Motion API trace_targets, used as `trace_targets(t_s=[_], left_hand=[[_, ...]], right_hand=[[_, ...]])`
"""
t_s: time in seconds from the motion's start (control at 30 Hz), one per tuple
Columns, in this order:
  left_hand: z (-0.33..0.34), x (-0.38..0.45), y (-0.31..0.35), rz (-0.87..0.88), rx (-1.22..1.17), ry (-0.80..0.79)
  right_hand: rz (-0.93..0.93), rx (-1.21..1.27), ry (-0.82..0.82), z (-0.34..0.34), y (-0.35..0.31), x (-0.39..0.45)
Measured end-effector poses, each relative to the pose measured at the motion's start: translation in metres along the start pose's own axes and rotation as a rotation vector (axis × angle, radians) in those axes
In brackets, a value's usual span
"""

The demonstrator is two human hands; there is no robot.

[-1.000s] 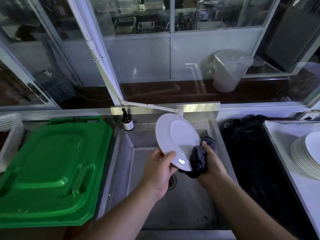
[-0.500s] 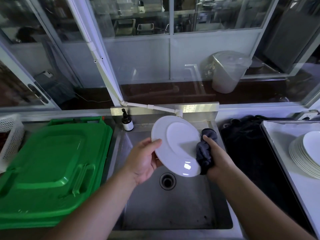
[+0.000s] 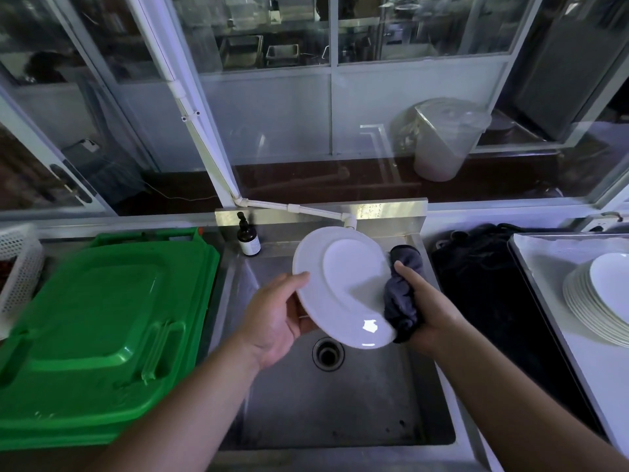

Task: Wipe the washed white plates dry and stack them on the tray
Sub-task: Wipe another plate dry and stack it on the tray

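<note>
While the person leans over the steel sink, a white plate is held tilted above the basin, its face turned up toward the viewer, a bright glint near its lower rim. The left hand grips the plate's left edge: the thumb lies along the front of the rim, and the other fingers curl behind the plate, where they cannot be seen. The right hand pinches a bunched dark cloth against the plate's right edge; the thumb presses on the front of the cloth, the fingers are wrapped behind it and mostly hidden, and part of the cloth disappears behind the rim. Below the plate the drain shows in the sink floor. At the far right a stack of white plates sits on a pale tray, both cut off by the frame edge, so the count of plates is hard to make out. Between sink and tray lies a black mass too dark to identify. A green lid covers the tabletop to the left, with a white perforated basket partly cropped beyond it. A small dark pump bottle stands at the sink's back left corner, and a white pipe ends just behind the plate's top, its outlet hidden.
</note>
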State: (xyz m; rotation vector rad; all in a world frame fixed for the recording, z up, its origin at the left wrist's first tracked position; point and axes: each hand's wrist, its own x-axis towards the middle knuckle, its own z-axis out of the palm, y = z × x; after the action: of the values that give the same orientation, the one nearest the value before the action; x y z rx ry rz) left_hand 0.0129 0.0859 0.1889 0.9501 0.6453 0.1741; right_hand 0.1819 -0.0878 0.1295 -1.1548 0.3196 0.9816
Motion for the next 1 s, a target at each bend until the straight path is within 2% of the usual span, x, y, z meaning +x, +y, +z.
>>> trace_targets(t_s=[0.1,0.17,0.33,0.53,0.87,1.0], left_hand=[[-0.006,-0.002,0.009,-0.099,0.04,-0.069],[-0.007,-0.003,0.007,-0.11,0.025,-0.074],[0.001,-0.003,-0.013,-0.058,-0.015,-0.042],[0.023,-0.001,-0.029,0.04,-0.04,0.055],[0.035,0.004,-0.038,0.051,0.223,0.095],[0.034,0.003,-0.04,0.015,0.276,0.081]], right_hand=[[-0.015,-0.126,-0.031,-0.005,-0.006,-0.006],[-0.042,-0.177,0.009,-0.006,-0.007,-0.009],[-0.176,-0.186,0.261,0.006,0.005,-0.009],[-0.158,-0.258,0.319,0.028,0.022,-0.02],[-0.251,-0.423,0.245,0.042,0.048,-0.034],[-0.396,-0.667,0.178,0.047,0.047,-0.045]])
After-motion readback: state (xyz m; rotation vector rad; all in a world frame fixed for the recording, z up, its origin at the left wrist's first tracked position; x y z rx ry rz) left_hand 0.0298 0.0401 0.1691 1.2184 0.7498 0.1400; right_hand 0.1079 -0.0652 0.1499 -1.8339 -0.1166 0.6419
